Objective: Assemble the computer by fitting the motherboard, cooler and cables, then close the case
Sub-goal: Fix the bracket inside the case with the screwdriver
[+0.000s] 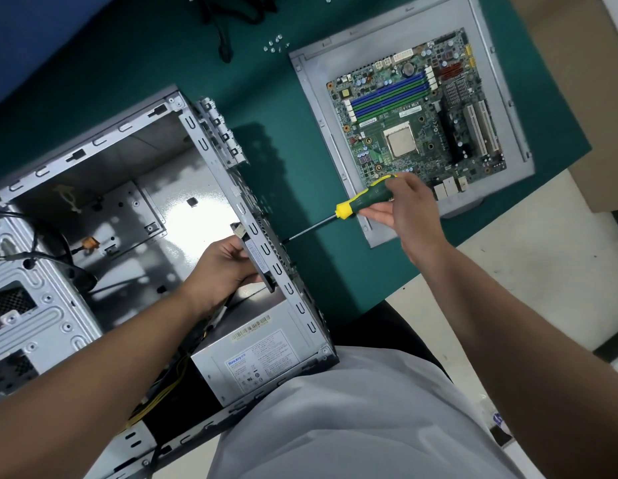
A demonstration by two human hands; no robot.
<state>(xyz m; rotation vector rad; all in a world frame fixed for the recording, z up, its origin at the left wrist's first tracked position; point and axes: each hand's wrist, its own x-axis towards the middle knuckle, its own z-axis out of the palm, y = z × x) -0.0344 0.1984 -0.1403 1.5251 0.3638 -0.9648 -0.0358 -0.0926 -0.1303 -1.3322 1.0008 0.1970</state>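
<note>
Power supply: lies in near corner of open case.
Left hand: grips flat part, perhaps a fan, against case's rear wall.
Right hand: curled round screwdriver, tip at that wall.
Motherboard: farther right, on side panel.

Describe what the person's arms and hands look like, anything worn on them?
Both arms are bare to the frame edge: no sleeves, gloves, watch, rings or wrist strap show on the left hand or right hand. A light grey-white garment covers the body.
</note>
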